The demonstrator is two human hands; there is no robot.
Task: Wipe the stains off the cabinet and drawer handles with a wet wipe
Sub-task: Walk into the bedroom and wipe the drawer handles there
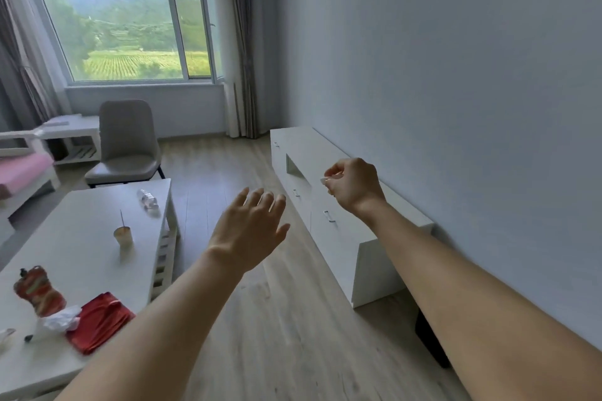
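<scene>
From the head camera, a long, low white cabinet with flat, smooth fronts stood against a plain pale wall. Three small metal handles showed on its front: one on the nearest drawer, one further along, and a tiny one near the far end. The right hand hung above the cabinet's top, its fingers curled shut around a small white wet wipe, mostly hidden in the grip. The left hand floated over the wood-grain floor beside the cabinet, its fingers spread and holding nothing. Away from the cabinet, across the floor, a white rectangular surface carried one paper cup with a straw, one clear plastic bottle lying on its side, one red-patterned bottle, one crumpled white tissue and one red folded cloth. One grey padded chair stood beyond that.
</scene>
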